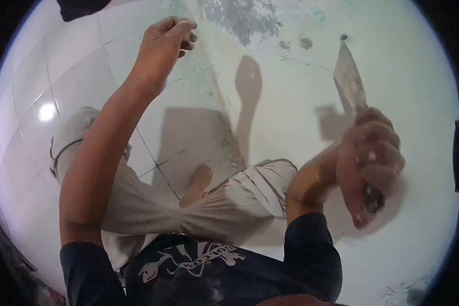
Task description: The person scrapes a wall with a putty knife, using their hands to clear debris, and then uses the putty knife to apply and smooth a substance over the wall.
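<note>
My right hand (371, 153), slightly blurred, is wrapped around the handle of a pointed trowel (350, 79). The narrow blade points up along the pale wall, and its tip is at a small dark hole (344, 37). On the left, my left hand (169, 36) is raised above the tiled floor, close to where the wall meets it. Its fingers are curled in and the thumb presses against them; whether anything small is between them is hidden.
White floor tiles (76, 71) spread out at the left, with grit along the wall's foot (224, 137). Grey patches (245, 20) and another filled spot (305, 42) mark the wall. My bent legs (188, 204) take up the middle. A dark object (81, 7) is at the top left.
</note>
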